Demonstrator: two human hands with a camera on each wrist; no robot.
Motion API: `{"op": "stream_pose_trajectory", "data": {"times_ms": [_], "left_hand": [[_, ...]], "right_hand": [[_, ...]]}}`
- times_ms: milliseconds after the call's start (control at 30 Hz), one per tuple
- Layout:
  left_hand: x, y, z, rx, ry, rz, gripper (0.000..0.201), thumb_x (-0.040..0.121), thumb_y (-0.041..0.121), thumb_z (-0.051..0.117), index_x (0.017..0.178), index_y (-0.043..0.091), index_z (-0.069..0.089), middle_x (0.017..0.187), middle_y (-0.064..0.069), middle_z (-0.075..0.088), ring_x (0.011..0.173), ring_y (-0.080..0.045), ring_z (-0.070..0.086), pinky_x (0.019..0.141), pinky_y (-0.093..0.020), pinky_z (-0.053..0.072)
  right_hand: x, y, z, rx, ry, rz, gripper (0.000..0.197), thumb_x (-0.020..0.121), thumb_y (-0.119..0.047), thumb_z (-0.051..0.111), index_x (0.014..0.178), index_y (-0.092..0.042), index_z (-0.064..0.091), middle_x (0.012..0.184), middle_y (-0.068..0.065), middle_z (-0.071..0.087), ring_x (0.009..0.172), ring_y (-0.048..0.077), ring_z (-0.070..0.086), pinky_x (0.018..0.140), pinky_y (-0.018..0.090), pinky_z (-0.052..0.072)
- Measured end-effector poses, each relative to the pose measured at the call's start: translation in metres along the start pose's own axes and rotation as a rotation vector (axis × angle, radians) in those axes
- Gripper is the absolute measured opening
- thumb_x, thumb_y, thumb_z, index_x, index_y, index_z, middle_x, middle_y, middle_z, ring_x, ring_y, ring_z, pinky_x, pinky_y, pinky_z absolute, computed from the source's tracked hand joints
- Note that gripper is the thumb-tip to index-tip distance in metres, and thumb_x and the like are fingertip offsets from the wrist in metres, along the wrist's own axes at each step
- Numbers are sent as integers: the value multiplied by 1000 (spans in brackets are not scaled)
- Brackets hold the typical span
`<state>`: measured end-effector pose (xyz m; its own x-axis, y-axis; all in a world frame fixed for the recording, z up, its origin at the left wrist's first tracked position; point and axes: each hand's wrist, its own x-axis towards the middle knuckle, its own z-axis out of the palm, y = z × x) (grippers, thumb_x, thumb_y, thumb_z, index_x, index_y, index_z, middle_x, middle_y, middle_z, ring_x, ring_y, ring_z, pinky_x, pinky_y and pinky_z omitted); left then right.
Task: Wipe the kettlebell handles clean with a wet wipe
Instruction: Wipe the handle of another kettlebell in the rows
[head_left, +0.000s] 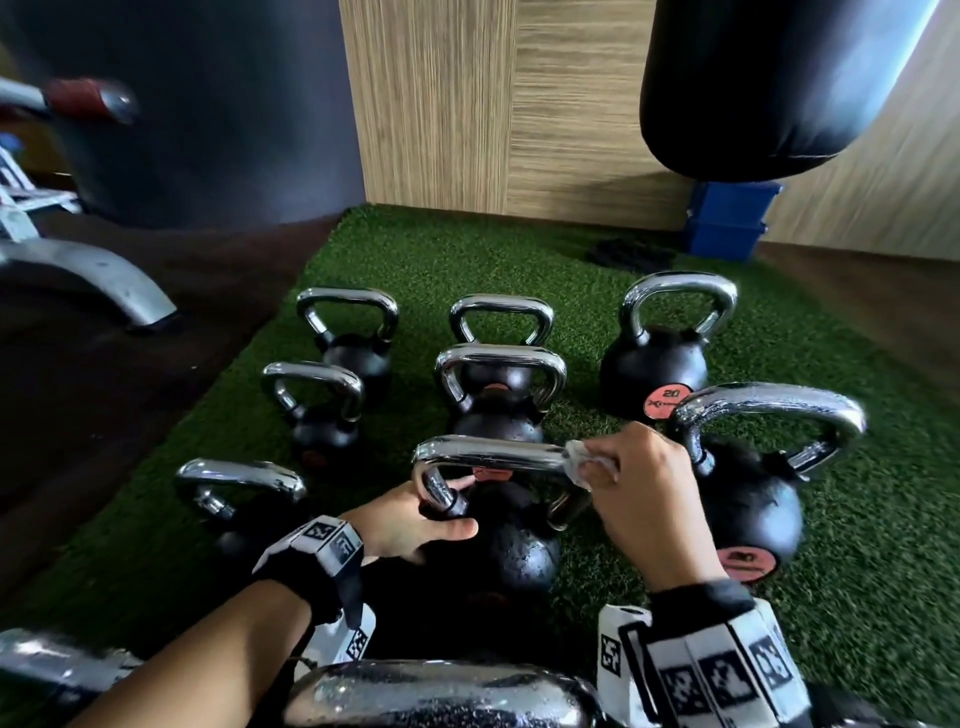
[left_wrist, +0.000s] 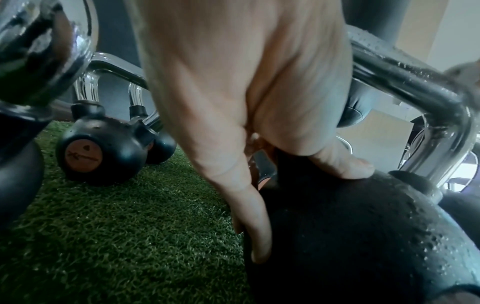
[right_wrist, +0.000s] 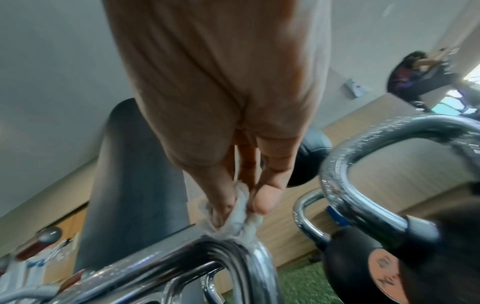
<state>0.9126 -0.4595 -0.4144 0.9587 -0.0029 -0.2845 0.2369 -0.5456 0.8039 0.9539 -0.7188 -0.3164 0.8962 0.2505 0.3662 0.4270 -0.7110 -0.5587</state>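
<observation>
Several black kettlebells with chrome handles stand on green turf (head_left: 857, 571). The near middle kettlebell (head_left: 514, 551) has a wet chrome handle (head_left: 488, 453). My left hand (head_left: 441, 512) grips the handle's left leg where it meets the ball; in the left wrist view my left hand (left_wrist: 285, 185) has its thumb (left_wrist: 345, 168) resting on the ball (left_wrist: 363, 236). My right hand (head_left: 597, 470) pinches a crumpled white wet wipe (head_left: 577, 460) against the handle's right corner. In the right wrist view my right hand (right_wrist: 241, 205) presses the wipe (right_wrist: 239, 224) onto the bend of the handle (right_wrist: 182, 255).
A larger kettlebell (head_left: 748, 499) stands just right of my right hand, and another handle (head_left: 441, 696) is close below my wrists. A black punching bag (head_left: 769, 83) hangs at upper right over a blue box (head_left: 727, 218). A grey bench foot (head_left: 104, 286) lies left.
</observation>
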Motion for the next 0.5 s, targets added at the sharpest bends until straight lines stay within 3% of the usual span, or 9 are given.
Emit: {"op": "stream_pose_trajectory", "data": {"times_ms": [100, 133, 200, 267, 333, 367, 467, 500], "left_hand": [[0, 2, -1, -19, -21, 13, 70, 91, 42, 74, 153, 38, 43, 146, 20, 36, 137, -3, 37, 111, -34, 47], [0, 3, 0, -35, -25, 15, 69, 92, 40, 74, 153, 38, 42, 144, 22, 38, 134, -1, 39, 108, -31, 48], [-2, 3, 0, -68, -28, 17, 66, 92, 39, 74, 151, 40, 43, 135, 30, 41, 124, 4, 42, 89, -18, 53], [-4, 2, 1, -85, -30, 12, 65, 92, 40, 74, 149, 44, 43, 124, 39, 38, 118, 7, 43, 71, -13, 56], [-3, 1, 1, -114, -40, 0, 64, 91, 41, 74, 147, 48, 43, 124, 40, 39, 115, 7, 46, 70, -19, 60], [-2, 0, 0, -121, -45, -4, 64, 91, 42, 74, 146, 49, 43, 126, 39, 40, 117, 5, 47, 72, -19, 61], [-2, -1, -2, -57, -51, 15, 67, 88, 51, 73, 148, 51, 41, 141, 31, 37, 133, 1, 37, 69, 2, 47], [-1, -2, -2, -53, -51, 19, 69, 88, 52, 73, 148, 51, 41, 145, 27, 36, 132, 3, 37, 69, 3, 46]], "right_hand": [[-4, 8, 5, 14, 55, -9, 10, 78, 2, 77, 83, -6, 78, 81, 5, 68, 70, 15, 54, 59, 16, 30], [-4, 10, 6, 36, 70, -26, 13, 77, 4, 78, 83, -7, 78, 81, 6, 70, 70, 15, 54, 60, 14, 31], [-7, 14, 8, 66, 96, -24, 18, 76, 4, 78, 87, -11, 81, 82, 5, 73, 69, 12, 55, 62, 8, 33], [-12, 20, 10, 91, 83, 44, 19, 77, 2, 79, 86, -15, 82, 78, -1, 74, 61, 1, 54, 62, -3, 33], [-16, 26, 13, 106, 50, 121, 17, 78, 1, 78, 80, -16, 82, 66, -9, 67, 59, -13, 50, 60, -4, 35], [-17, 29, 14, 107, 34, 146, 16, 79, 0, 78, 78, -16, 81, 63, -11, 65, 61, -13, 50, 59, -2, 37], [-18, 35, 17, 92, 7, 163, 13, 79, -6, 79, 72, -17, 79, 62, -8, 69, 60, 2, 61, 56, 9, 39], [-18, 36, 18, 95, -5, 171, 14, 78, -7, 80, 70, -18, 78, 61, -7, 70, 61, 6, 63, 57, 12, 41]]}}
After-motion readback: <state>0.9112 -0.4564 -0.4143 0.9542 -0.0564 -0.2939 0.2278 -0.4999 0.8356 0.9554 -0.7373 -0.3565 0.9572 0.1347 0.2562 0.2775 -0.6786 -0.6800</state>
